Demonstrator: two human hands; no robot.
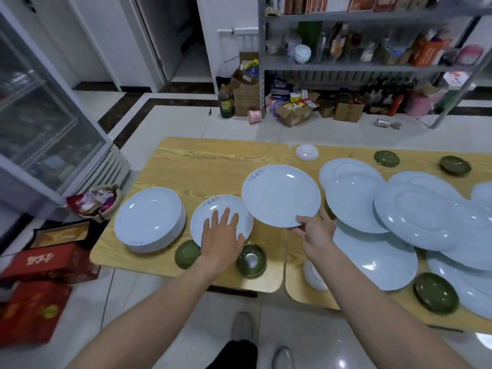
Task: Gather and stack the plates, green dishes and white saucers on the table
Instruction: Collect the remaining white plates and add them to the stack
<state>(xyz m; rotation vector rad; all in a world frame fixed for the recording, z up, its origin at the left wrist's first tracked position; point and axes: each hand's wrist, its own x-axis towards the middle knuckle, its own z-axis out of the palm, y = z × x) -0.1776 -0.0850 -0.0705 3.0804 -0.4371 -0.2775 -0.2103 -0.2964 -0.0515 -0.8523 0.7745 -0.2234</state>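
My right hand (314, 230) pinches the near rim of a pale blue plate (279, 195) held tilted above the wooden table (202, 161). My left hand (222, 235) lies flat with straight fingers on another plate (210, 211) lying on the table. Left of it stands a stack of plates (150, 219). Two green dishes (187, 253) (251, 261) sit at the near edge beside my left wrist. To the right, several plates (415, 214) lie overlapping in a heap. More green dishes (435, 292) (386, 158) (454, 165) and white saucers (307, 152) (314, 275) are scattered around.
A glass-door fridge (40, 123) stands at the left. Red boxes (40, 283) and a basket (93, 202) sit on the floor by the table's left end. Metal shelving (372, 65) with bottles and cardboard boxes lines the far wall. My shoes (242, 327) are below the table edge.
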